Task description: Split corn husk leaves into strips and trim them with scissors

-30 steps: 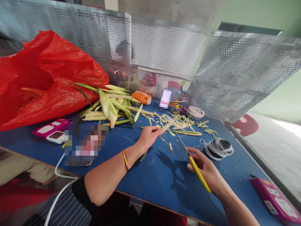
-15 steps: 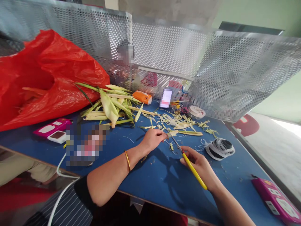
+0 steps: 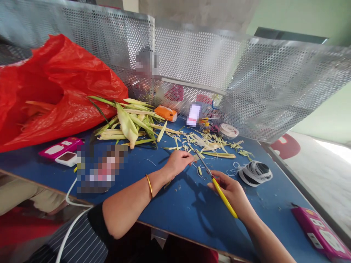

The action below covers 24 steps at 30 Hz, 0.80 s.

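My left hand is closed in a pinch on a small piece of pale corn husk, just above the blue table. In my right hand are yellow-handled scissors, with the fingers wrapped about the handle. The metal blades point away and to the left, their tips right by the husk piece. Beyond both hands lie scattered husk scraps and thin strips. A longer husk strip rests just past the blade tips.
A pile of green husks lies beside a red plastic bag on the left. A cord spool sits right of my right hand. Purple power strips flank the table. Perforated metal panels stand behind.
The scissors and my right hand have shifted slightly left. At the blade tips, less of the husk piece reaches past my left fingers. My left hand keeps its pinch.
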Tool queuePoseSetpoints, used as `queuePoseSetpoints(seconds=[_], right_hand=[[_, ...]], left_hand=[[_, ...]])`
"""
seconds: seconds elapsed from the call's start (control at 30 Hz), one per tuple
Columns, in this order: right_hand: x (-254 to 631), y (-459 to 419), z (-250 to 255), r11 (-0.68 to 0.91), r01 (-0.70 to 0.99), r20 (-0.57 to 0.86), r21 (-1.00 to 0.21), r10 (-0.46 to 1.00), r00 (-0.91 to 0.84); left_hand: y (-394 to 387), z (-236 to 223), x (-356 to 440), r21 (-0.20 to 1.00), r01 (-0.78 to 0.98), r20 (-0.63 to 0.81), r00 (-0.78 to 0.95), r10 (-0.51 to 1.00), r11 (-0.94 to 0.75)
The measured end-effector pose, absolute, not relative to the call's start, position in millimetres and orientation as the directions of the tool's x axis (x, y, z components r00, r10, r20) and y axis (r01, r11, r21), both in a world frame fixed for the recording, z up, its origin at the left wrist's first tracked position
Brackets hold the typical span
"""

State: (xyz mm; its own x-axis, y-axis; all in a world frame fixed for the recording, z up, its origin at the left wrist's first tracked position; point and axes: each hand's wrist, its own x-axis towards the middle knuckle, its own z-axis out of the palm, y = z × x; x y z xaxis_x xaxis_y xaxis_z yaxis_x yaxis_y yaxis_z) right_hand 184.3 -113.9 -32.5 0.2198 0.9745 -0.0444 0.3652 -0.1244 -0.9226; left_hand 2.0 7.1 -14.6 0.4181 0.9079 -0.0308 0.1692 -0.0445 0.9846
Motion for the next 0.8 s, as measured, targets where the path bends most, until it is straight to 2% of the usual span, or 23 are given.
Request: queuePoseSetpoints(seconds=[0.13, 0.23, 0.33, 0.43, 0.63, 0.8], right_hand=[[185.5, -113.8, -34.3, -0.142, 0.368, -0.048, -0.919, 0.966, 0.254], [182.7, -117.3, -33.6, -0.132, 0.209, -0.072, -0.969, 0.959, 0.273], [175.9, -124.5, -28.1, -0.053, 0.026, -0.045, -0.998, 0.97, 0.237], [169.1, -132.3, -21.6, 0.013, -0.057, 0.002, -0.998, 0.982, 0.191], [165.4, -143.3, -19.7, 0.098, 0.012, 0.099, -0.995, 0.983, 0.156], [160.5, -155.4, -18.5, 0.125, 0.094, 0.141, -0.988, 0.97, 0.199]], left_hand=[[6.5, -17.2, 2.1, 0.996, 0.091, -0.064, 0.44, 0.896, 0.026], [5.7, -16.1, 1.8, 0.999, 0.017, -0.035, 0.409, 0.912, 0.031], [4.9, -11.3, 1.3, 0.988, -0.099, -0.067, 0.412, 0.909, 0.118], [6.4, -6.6, 0.5, 0.958, -0.213, -0.098, 0.378, 0.921, 0.19], [14.4, -4.6, -0.7, 0.93, -0.314, -0.144, 0.165, 0.976, 0.191], [15.0, -3.6, -0.6, 0.927, -0.333, -0.142, 0.108, 0.984, 0.171]])
